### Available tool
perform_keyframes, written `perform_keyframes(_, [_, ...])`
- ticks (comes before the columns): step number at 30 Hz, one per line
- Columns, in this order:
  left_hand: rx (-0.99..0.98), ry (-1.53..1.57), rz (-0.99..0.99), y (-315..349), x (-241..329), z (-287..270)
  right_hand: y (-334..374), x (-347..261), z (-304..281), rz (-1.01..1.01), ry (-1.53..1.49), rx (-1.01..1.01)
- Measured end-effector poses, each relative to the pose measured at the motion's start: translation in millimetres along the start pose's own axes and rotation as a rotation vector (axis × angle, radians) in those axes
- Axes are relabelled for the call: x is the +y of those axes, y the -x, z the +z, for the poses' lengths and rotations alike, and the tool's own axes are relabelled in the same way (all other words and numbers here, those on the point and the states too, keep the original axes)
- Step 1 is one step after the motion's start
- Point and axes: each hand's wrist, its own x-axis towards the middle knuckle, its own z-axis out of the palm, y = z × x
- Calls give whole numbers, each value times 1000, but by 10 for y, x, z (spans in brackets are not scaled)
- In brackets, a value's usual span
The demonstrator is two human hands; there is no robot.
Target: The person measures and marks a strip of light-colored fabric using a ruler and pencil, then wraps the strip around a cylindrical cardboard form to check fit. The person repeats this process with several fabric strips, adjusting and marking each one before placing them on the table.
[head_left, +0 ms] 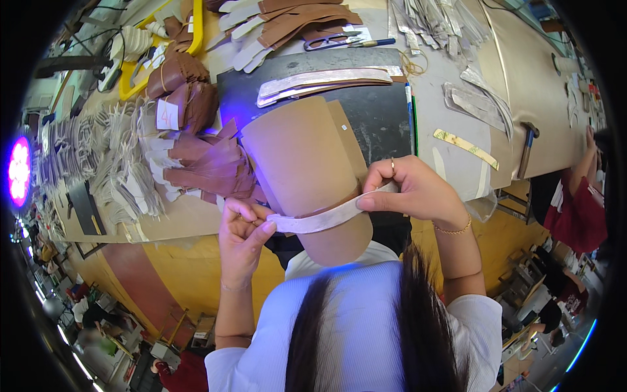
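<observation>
Between my two hands a narrow brown leather strip with a whitish backing (317, 222) is stretched in a shallow curve. Its left end is pinched by my left hand (243, 240), thumb against fingers. My right hand (415, 193) grips the other end, thumb on the pale face. Beneath the strip lies a large tan sheet (304, 157), curving down over the near table edge towards my lap. A second tan piece (347, 130) shows under its right side. Both rest on a black board (385, 130).
White-backed strips (326, 80) lie on the board's far part, with scissors (333, 40) beyond. Brown leather pieces (209, 163) and bundles (186, 88) crowd the left. To the right are a yellow patterned strip (466, 149) and a hammer (528, 150). Another person (578, 206) stands far right.
</observation>
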Motion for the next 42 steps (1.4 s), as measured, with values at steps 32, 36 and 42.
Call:
perform_keyframes(32, [34, -6, -68, 14, 15, -49, 56, 219, 31, -270, 29, 118])
perform_keyframes(36, [30, -12, -63, 11, 14, -35, 127, 139, 12, -294, 223, 170])
perform_keyframes(42, [20, -101, -56, 21, 3, -60, 185, 118, -27, -262, 144, 161])
